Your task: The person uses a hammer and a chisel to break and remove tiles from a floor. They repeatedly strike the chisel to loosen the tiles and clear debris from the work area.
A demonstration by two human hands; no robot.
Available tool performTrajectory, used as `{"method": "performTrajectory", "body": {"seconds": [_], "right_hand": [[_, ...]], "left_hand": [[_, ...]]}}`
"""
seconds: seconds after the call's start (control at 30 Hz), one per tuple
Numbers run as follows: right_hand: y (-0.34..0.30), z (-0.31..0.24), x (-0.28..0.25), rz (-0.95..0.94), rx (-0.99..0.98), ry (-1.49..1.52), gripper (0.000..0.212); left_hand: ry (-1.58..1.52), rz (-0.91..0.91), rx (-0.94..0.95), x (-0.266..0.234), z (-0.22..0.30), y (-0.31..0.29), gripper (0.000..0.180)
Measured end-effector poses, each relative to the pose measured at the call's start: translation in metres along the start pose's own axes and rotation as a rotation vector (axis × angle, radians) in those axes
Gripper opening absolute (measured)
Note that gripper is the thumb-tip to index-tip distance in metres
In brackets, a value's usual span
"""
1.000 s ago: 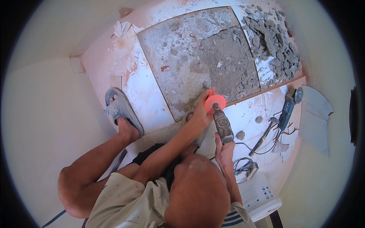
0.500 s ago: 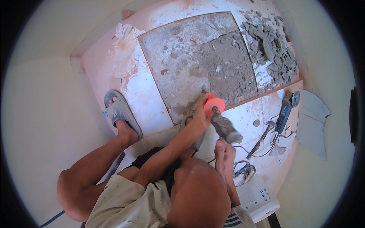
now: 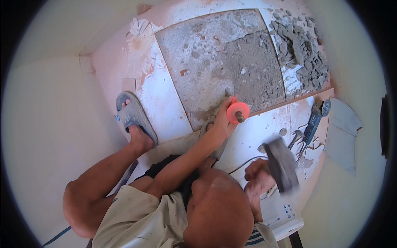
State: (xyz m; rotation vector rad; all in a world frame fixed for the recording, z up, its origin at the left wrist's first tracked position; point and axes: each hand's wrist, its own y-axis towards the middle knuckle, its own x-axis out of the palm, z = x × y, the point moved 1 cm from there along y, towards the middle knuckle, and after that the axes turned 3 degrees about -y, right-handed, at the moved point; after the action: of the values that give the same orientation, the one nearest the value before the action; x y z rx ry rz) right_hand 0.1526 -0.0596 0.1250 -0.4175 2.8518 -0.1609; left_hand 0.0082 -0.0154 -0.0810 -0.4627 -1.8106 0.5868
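Note:
My left hand (image 3: 223,120) is wrapped round a chisel below its round pink-red guard (image 3: 237,108). The chisel's steel end (image 3: 240,117) stands up through the guard. Its tip is hidden, near the front edge of a square of bare, broken mortar (image 3: 206,62) where the floor tile is gone. My right hand (image 3: 259,177) grips a sledgehammer (image 3: 283,166) with a heavy blocky head, smeared by motion. The hammer is raised to the right, apart from the chisel. Most of its handle is hidden by the hand and the head.
Grey mortar rubble (image 3: 304,53) is heaped at the far right. An angle grinder (image 3: 314,124) lies at the right, near a broken tile piece (image 3: 343,132). A white crumpled cloth (image 3: 139,26) lies far left. A white box-like thing (image 3: 285,215) stands lower right.
The hammer has come off the chisel's end and swung back to the lower right with my right hand. My left hand stays on the chisel; the view has shifted slightly.

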Motion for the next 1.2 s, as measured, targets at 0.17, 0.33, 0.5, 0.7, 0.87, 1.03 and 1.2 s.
{"method": "performTrajectory", "body": {"seconds": [0.17,0.33,0.5,0.7,0.87,1.03,1.2], "right_hand": [[-0.018,0.061,-0.008,-0.135,0.188,-0.106,0.023],[0.000,0.025,0.004,-0.255,0.515,-0.338,0.026],[-0.008,0.012,-0.002,0.005,-0.058,-0.042,0.063],[0.011,0.000,-0.010,0.085,0.291,-0.073,0.064],[-0.001,0.008,-0.010,0.106,0.422,-0.025,0.065],[0.011,0.011,-0.010,0.020,0.381,-0.002,0.062],[0.007,0.029,-0.016,-0.077,0.334,-0.008,0.046]], "left_hand": [[-0.062,-0.006,-0.005,0.005,-0.010,0.001,0.034],[0.195,0.120,0.035,0.009,0.007,0.000,0.035],[0.169,0.096,0.021,0.000,0.001,0.002,0.037],[0.828,0.078,-0.231,0.049,-0.040,-0.010,0.043],[0.454,0.164,-0.056,0.049,-0.026,-0.033,0.046],[0.245,0.086,0.043,0.051,0.029,-0.026,0.040],[0.288,0.177,-0.027,0.055,0.046,-0.017,0.039]]}}
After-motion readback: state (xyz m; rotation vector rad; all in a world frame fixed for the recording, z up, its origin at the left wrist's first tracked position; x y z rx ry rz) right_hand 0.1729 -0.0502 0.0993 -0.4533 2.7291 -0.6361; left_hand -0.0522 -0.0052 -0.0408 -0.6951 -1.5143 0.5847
